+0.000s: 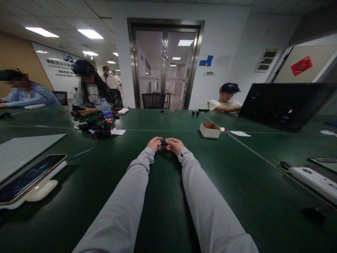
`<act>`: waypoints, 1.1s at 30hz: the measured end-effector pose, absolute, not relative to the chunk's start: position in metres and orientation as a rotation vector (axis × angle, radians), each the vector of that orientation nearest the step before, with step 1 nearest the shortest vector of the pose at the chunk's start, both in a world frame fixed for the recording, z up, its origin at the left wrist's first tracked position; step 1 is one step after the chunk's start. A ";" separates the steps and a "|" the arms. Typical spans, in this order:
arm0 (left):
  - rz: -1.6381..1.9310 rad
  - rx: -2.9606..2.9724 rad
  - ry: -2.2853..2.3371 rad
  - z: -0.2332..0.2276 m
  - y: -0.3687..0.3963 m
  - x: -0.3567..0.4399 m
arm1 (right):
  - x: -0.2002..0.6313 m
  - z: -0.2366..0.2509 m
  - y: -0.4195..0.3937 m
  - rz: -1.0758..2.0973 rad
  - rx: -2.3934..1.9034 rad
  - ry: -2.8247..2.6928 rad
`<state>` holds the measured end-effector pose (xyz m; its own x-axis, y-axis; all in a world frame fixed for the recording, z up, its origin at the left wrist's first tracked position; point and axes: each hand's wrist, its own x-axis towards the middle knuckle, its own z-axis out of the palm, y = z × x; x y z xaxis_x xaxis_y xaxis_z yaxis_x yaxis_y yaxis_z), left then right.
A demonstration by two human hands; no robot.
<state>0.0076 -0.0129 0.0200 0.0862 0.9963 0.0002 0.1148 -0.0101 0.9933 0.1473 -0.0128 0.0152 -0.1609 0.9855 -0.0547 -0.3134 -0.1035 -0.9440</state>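
Watching through the head camera, I find the left hand (154, 143) and right hand (174, 144) meeting over the dark green table (226, 161), fingertips closed from either side on a small dark piece (163, 142). It sits between them, near the middle of my view, with a silvery end toward the left fingers. Those fingers cover much of it, so I cannot judge how firm either pinch is. My worry is a slip: a loose fingertip hold, or an uneven pull, could drop it onto a surface dark enough to hide it from me.

Pale seams (147, 130) cross that surface. Ahead to the right I have an open box (210, 131); leftward, black parts (101, 129) lie near a water bottle (106, 110), with a phone (28, 179) closer in. One person (96, 93) sits behind the bottle, another (226, 104) beside a black monitor (284, 105); glass doors (150, 59) stand beyond.
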 end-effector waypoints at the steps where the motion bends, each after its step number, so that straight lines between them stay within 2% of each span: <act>1: 1.096 1.337 1.221 0.019 -0.012 0.007 | 0.147 0.015 -0.013 1.515 -0.940 -1.031; 16: 1.180 1.340 1.211 0.012 -0.007 0.006 | 0.151 0.012 -0.010 1.549 -0.917 -1.039; 33: 1.122 1.329 1.236 0.022 -0.017 0.006 | 0.151 0.013 -0.012 1.544 -0.914 -1.043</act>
